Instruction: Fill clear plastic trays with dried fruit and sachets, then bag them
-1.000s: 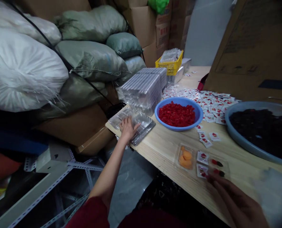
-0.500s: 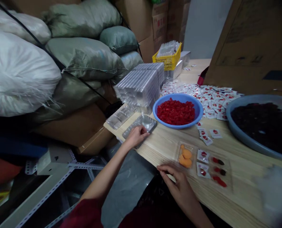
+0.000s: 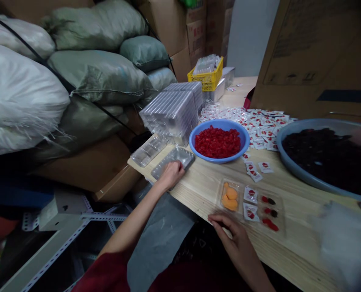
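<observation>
My left hand (image 3: 171,175) lies curled at the near right edge of a grey, see-through plastic tray (image 3: 182,155), its fingers closed on the rim; the fingertips are partly hidden. By the table's front edge, my right hand (image 3: 230,232) is loosely closed, thumb and forefinger near together, with nothing visible in them. Just beyond it lies a clear compartment tray (image 3: 240,187). Orange pieces (image 3: 230,197) fill its left part, two printed sachets (image 3: 251,195) the middle, and red and dark pieces (image 3: 271,213) the right.
Behind the trays stand stacked clear containers (image 3: 171,105). A blue basin (image 3: 192,142) holds red pieces; a larger basin (image 3: 285,162) on the right holds dark ones. Sachets (image 3: 268,125) lie heaped between them. Further off are a yellow crate (image 3: 209,81) and full sacks (image 3: 101,73).
The whole view has shifted a little, so most things appear further left. My left hand stays at the grey tray's edge; my right hand sits slightly further from the filled tray's left end.
</observation>
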`<state>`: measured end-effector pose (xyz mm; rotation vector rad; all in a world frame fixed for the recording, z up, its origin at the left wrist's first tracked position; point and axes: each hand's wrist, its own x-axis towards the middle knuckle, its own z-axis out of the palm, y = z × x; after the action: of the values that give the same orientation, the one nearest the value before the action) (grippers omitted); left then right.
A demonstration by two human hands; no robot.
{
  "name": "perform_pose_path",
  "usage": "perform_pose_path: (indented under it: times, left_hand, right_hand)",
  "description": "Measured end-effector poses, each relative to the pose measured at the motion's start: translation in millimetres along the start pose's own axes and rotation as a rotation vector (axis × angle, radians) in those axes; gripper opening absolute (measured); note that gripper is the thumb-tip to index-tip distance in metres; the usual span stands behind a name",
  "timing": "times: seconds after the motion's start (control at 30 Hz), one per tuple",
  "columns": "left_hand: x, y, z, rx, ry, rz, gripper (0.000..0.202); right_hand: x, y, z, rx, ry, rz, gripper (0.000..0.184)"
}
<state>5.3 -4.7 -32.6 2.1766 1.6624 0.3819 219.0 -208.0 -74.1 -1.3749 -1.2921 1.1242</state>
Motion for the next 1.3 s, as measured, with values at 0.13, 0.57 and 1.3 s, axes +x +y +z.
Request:
perform_pose_path:
  times: [0.13,0.57,1.3]
  left_hand:
    - [-16,6,-21.1,0.016,0.099,0.026,0.011]
    - [-150,121,7.9,-1.269,0.126,0.084,0.018]
    - [-51,90,116.4,-0.539,0.021,0.116,0.035]
  right_hand:
    - [-3,1,-1,0.043,-0.001,0.004,0.03]
    - [1,-40,15,1.088,0.126,0.233,0.049]
    - [0,65,-128,-0.439,0.573,0.022,0.052]
